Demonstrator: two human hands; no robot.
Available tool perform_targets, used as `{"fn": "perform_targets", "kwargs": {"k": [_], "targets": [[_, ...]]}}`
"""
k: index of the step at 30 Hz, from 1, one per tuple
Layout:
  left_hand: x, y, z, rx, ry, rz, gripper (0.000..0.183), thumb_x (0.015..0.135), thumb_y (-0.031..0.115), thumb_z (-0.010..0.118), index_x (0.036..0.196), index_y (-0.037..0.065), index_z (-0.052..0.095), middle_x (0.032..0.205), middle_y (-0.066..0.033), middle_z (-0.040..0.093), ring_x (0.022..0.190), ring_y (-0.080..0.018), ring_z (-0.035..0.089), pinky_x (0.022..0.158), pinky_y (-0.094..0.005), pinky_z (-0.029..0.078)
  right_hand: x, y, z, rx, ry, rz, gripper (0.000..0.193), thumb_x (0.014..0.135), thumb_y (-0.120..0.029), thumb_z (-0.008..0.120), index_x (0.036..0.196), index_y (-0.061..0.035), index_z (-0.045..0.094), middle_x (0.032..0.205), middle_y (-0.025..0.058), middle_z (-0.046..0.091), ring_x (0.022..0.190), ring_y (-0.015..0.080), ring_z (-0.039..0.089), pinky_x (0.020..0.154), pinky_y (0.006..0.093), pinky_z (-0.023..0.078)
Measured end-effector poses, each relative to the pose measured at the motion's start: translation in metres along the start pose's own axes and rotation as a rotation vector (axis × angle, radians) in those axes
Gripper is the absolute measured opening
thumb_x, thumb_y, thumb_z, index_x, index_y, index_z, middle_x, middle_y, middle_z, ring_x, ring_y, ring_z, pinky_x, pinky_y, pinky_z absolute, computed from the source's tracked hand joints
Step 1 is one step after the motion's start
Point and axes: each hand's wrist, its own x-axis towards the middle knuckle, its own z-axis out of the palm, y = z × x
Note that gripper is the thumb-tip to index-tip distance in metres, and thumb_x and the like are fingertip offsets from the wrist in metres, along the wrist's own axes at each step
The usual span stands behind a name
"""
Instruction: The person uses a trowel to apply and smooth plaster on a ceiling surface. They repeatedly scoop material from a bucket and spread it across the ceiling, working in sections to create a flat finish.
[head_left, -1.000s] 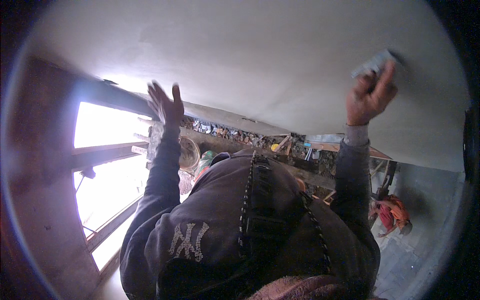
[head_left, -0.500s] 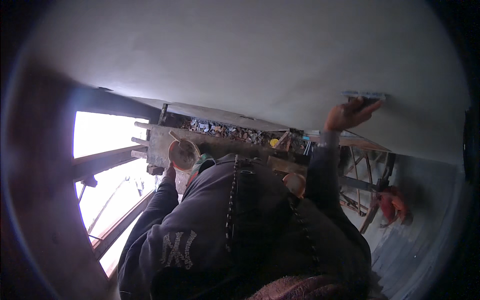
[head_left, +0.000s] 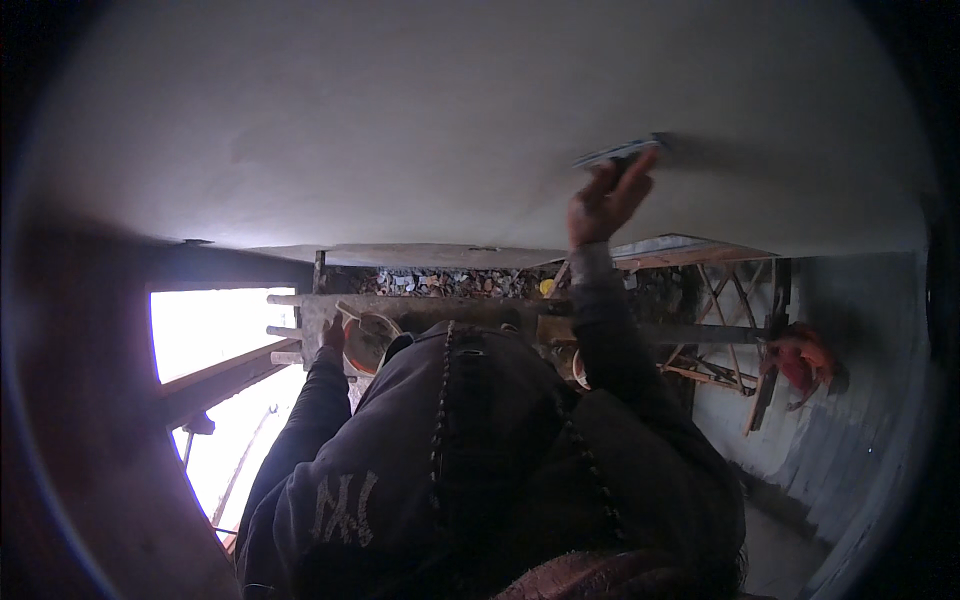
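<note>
My right hand (head_left: 606, 203) is raised against the smooth grey wall (head_left: 380, 120), closed on a plastering trowel (head_left: 622, 152). The trowel's flat blade shows nearly edge-on, tilted, close to or on the wall. My left hand (head_left: 332, 334) is low on the left, beside the rim of an orange bucket (head_left: 352, 352). Its fingers are small and dim, so I cannot make out whether they grip the rim. Grey material lies in the bucket, and a pale handle-like piece (head_left: 347, 310) leans at its rim.
The bucket stands on a plank platform (head_left: 430, 308). Rubble (head_left: 450, 282) lies along the wall's foot. Another round container (head_left: 579, 370) is partly hidden by my right arm. Wooden bracing (head_left: 728, 300) and a person in red (head_left: 803, 357) are at right; a bright window opening (head_left: 220, 330) is at left.
My right hand has moved left and up along the wall with the trowel, which now tilts more. The view has shifted. My left hand remains beside the bucket, higher against its rim.
</note>
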Motion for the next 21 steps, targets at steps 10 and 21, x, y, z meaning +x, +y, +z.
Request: {"fn": "perform_targets", "kwargs": {"k": [10,21], "targets": [[-0.03,0.02,-0.002,-0.502,-0.139,-0.348,0.096,0.096,0.068,0.051,0.156,-0.005,0.034,0.154,-0.0294,0.045,0.143,-0.0389,0.045,0.117,-0.0422,0.037,-0.02,0.015,-0.007,-0.158,-0.046,-0.093,0.059,0.108,-0.025,0.052,0.159,-0.0011,0.033,0.108,0.0197,0.051,0.096,0.0342,0.055,0.083,0.0449,0.048],[-0.014,0.03,-0.038,-0.513,-0.007,-0.249,0.107,0.093,0.069,0.058,0.156,-0.013,0.029,0.159,-0.0326,0.037,0.151,-0.0408,0.034,0.123,-0.0409,0.029,-0.029,0.021,-0.014,-0.332,-0.013,-0.074,0.056,0.107,-0.024,0.051,0.158,-0.0039,0.04,0.104,0.0196,0.05,0.086,0.033,0.053,0.073,0.0443,0.048]]}}
